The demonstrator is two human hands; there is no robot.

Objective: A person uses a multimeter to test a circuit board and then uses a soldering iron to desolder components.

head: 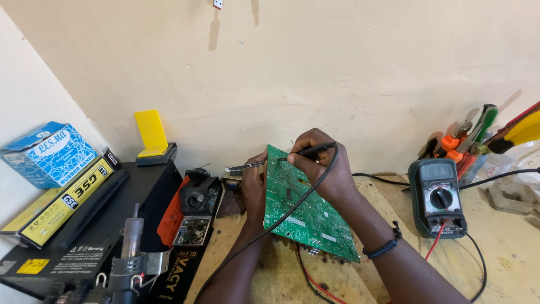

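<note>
1. My left hand (254, 186) sits mostly behind the green circuit board (306, 205). The fingers curl in close around the board's left edge and prop it up tilted; how tightly they close behind it I cannot tell. A slim metal-tipped tool (243, 167) juts out to the left from that hand.
2. The left forearm rises from the bottom of the view toward the board's lower left.
3. My right hand (326, 169) rests over the board's top corner, fingers pinched narrow around a black multimeter probe (309, 151), held like a pen. Its tip touches the board near the upper edge.
4. The probe's black lead (264, 231) loops around the back of my right fingers, then runs down across the board's face toward the lower left.
5. The right forearm comes in from the lower right, a dark beaded bracelet (385, 245) on the wrist.
6. Right of my right hand, well apart, a green multimeter (439, 197) lies on the wooden bench (506, 247).
</note>
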